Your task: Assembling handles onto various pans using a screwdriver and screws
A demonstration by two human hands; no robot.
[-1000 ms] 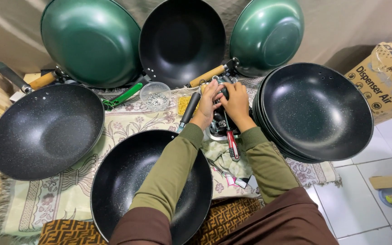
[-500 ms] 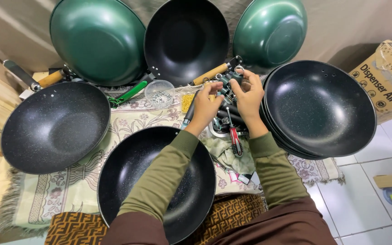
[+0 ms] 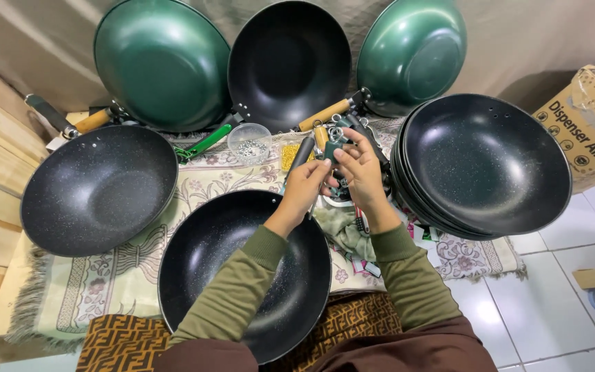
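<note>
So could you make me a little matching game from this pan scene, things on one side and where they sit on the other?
Things:
1. Speckled wok
2. Pan stack
3. Clear bowl
4. Cardboard box

Places:
A. far right, beyond the mat
B. left side of the mat
C. right of the hands
D. between the leaning pans and the hands, holding small metal bits

Pairs: 1-B, 2-C, 3-D, 4-A
</note>
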